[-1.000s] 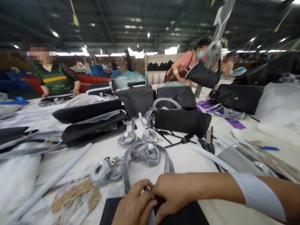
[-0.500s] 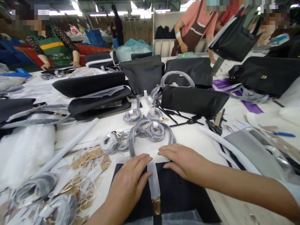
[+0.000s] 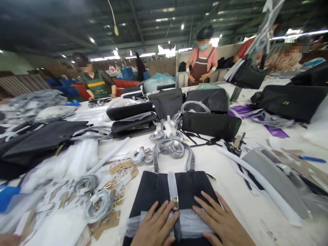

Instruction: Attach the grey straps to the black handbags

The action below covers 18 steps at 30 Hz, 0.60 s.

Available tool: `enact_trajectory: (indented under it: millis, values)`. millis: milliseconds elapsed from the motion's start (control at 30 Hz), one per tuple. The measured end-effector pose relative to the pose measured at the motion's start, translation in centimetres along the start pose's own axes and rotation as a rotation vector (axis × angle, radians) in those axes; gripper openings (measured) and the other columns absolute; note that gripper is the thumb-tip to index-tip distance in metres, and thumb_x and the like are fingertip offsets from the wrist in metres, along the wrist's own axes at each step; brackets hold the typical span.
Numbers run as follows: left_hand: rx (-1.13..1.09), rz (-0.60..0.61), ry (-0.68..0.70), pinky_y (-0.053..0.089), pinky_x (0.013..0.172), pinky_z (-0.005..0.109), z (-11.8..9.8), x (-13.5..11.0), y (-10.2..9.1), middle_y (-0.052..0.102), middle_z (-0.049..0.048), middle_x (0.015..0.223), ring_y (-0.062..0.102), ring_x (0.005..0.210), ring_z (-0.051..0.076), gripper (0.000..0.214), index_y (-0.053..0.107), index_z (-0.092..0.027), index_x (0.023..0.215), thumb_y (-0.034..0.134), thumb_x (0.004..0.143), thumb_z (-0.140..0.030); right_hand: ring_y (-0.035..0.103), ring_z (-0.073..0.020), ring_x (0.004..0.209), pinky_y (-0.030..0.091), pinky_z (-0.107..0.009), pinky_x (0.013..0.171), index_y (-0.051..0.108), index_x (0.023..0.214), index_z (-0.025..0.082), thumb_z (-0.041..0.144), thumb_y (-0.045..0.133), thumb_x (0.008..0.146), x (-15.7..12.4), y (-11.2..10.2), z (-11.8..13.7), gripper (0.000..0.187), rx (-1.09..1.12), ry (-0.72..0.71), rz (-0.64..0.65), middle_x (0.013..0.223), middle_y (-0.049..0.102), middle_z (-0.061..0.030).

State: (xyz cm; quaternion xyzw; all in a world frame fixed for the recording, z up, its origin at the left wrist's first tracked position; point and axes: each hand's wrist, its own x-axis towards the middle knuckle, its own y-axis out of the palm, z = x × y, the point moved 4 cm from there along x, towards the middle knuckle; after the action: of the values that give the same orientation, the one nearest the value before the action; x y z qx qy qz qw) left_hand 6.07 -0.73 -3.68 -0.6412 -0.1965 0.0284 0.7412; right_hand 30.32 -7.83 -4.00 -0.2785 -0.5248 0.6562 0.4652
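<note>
Head view: one black handbag, laid flat at the middle of the table's near edge, both hands resting on its front.

Wrapping on this piece looks largely done: grey cover on the handle, pale sleeve on the centre strap, gold clasp apparently fastened, translucent film across the lower front, its final fixing unclear. Left hand: flattened, fingers slightly parted, grasping nothing; right hand: flattened, fingers spread wide, likewise grasping nothing. Seemingly outstanding: wrapped strap coils, loose beyond the bag by the handle; brown tags with strings, loose towards the table's near left corner. Further black bags stand towards the far edge, their completeness not determinable.
</note>
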Motion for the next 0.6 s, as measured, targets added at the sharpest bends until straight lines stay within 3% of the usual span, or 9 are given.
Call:
enact_trajectory:
  millis: [67,133,200,300,367,467,600]
  values:
    - [-0.131,0.016,-0.065,0.041,0.112,0.038,-0.1,0.1,-1.0,0.045,0.0069,0.15,0.046,0.136,0.021,0.048,0.043,-0.023,0.145,0.046,0.1,-0.039,0.03,-0.0342,0.142,0.022,-0.062,0.117,0.033,0.151,0.036,0.043,0.057,0.094,-0.3,0.1,-0.2,0.062,0.032,0.008,-0.01,0.154,0.036,-0.0009]
    - [-0.27,-0.007,-0.181,0.043,0.111,0.037,0.1,-0.1,-1.9,0.049,0.0038,0.148,0.046,0.135,0.019,0.041,0.047,-0.027,0.141,0.045,0.101,-0.034,0.026,-0.0328,0.145,0.025,-0.06,0.117,0.041,0.147,0.036,0.04,0.051,0.097,-0.8,0.2,-0.5,0.051,0.077,0.105,-0.086,0.156,0.034,-0.0001]
    - [-0.337,-0.095,-0.353,0.046,0.109,0.034,0.8,-0.8,-2.4,0.053,0.0028,0.144,0.048,0.134,0.017,0.036,0.054,-0.028,0.134,0.042,0.101,-0.024,0.023,-0.032,0.146,0.026,-0.056,0.117,0.048,0.144,0.031,0.041,0.046,0.098,-1.8,0.3,-1.2,0.047,0.133,0.292,-0.229,0.158,0.03,-0.0021]
    - [-0.296,-0.215,-0.609,0.04,0.114,0.045,2.4,-3.2,-2.6,0.051,0.0054,0.146,0.043,0.138,0.022,0.041,0.055,-0.028,0.134,0.041,0.097,-0.016,0.031,-0.0339,0.143,0.031,-0.052,0.116,0.042,0.148,0.018,0.055,0.047,0.092,-3.3,0.8,-2.4,0.067,0.296,0.588,-0.355,0.158,0.03,-0.0115]
    - [-0.324,-0.219,-0.78,0.033,0.115,0.053,3.6,-5.3,-2.3,0.045,0.0087,0.15,0.039,0.14,0.028,0.047,0.048,-0.026,0.142,0.045,0.095,-0.02,0.044,-0.0337,0.135,0.04,-0.049,0.111,0.033,0.152,0.014,0.061,0.049,0.088,-3.8,1.0,-2.9,0.082,0.456,0.722,-0.29,0.15,0.043,-0.0165]
    - [-0.603,-0.122,-1.058,0.037,0.112,0.051,5.2,-8.0,-1.6,0.05,0.0175,0.145,0.049,0.132,0.033,0.071,0.032,-0.015,0.15,0.057,0.088,-0.04,0.058,-0.0337,0.121,0.047,-0.045,0.103,0.027,0.154,0.012,0.064,0.055,0.08,-3.7,0.1,-3.0,0.094,0.598,0.819,-0.133,0.131,0.061,-0.017]
    - [-0.932,0.027,-1.228,0.041,0.108,0.045,6.2,-9.0,-1.9,0.059,0.0216,0.133,0.057,0.122,0.035,0.09,0.04,-0.005,0.145,0.071,0.075,-0.053,0.062,-0.0362,0.115,0.048,-0.042,0.101,0.052,0.139,0.013,0.063,0.064,0.073,-2.6,-2.3,-2.5,0.084,0.657,0.768,-0.035,0.12,0.069,-0.0135]
